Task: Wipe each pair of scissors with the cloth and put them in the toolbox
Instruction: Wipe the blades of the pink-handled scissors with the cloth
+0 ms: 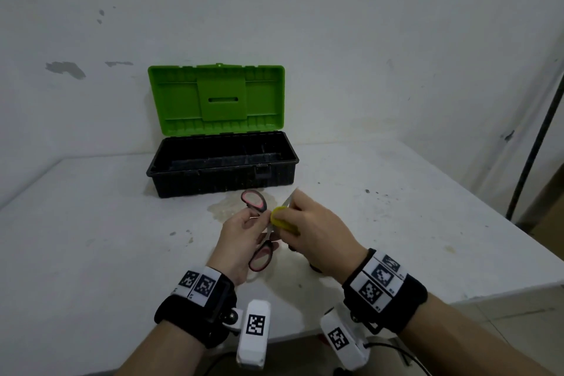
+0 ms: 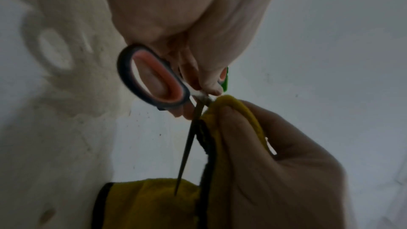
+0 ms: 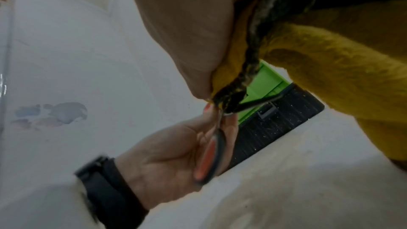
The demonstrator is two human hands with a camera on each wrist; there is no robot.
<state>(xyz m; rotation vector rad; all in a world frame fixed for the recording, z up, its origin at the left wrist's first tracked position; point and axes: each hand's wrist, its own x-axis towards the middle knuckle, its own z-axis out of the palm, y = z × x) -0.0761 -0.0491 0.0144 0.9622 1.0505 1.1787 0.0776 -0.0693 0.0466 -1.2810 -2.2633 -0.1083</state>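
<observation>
A pair of scissors [image 1: 260,259] with black handles lined in pink is spread open above the table. My left hand [image 1: 241,238] grips it near the pivot, one handle loop [image 2: 154,77] sticking out beside the fingers. My right hand [image 1: 308,229] pinches a yellow cloth [image 1: 282,220] with a dark edge around one blade, close to the pivot [image 2: 203,97]. The other blade [image 2: 185,154] points free, and a blade tip [image 1: 288,197] pokes out past my right fingers. The toolbox [image 1: 222,174], black with its green lid [image 1: 216,99] raised, stands behind my hands.
The white table [image 1: 91,238] is stained, with a yellowish patch [image 1: 225,207] in front of the toolbox. A white wall rises right behind the box. A dark pole [image 1: 537,137] leans at the right. The table's right edge [image 1: 503,293] runs near my right forearm.
</observation>
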